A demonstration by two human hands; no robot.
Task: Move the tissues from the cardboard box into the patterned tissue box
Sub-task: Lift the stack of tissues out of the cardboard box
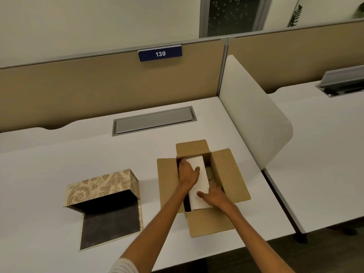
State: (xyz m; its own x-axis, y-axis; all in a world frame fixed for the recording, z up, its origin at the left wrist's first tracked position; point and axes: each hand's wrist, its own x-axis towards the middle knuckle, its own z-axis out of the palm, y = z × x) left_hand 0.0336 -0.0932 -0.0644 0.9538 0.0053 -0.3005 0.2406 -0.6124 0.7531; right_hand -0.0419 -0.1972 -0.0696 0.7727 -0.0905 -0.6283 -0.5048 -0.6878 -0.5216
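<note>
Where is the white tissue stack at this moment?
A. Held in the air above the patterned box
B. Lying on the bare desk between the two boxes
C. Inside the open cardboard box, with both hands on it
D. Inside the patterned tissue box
C: the white tissue stack sits inside the open cardboard box, with the left hand and right hand on it; the patterned tissue box holds no tissues.

White tissues (199, 180) in a brown cardboard box (226, 174); beige leaf-patterned tissue box (102, 184), dark inside; white surface (59, 154).
</note>
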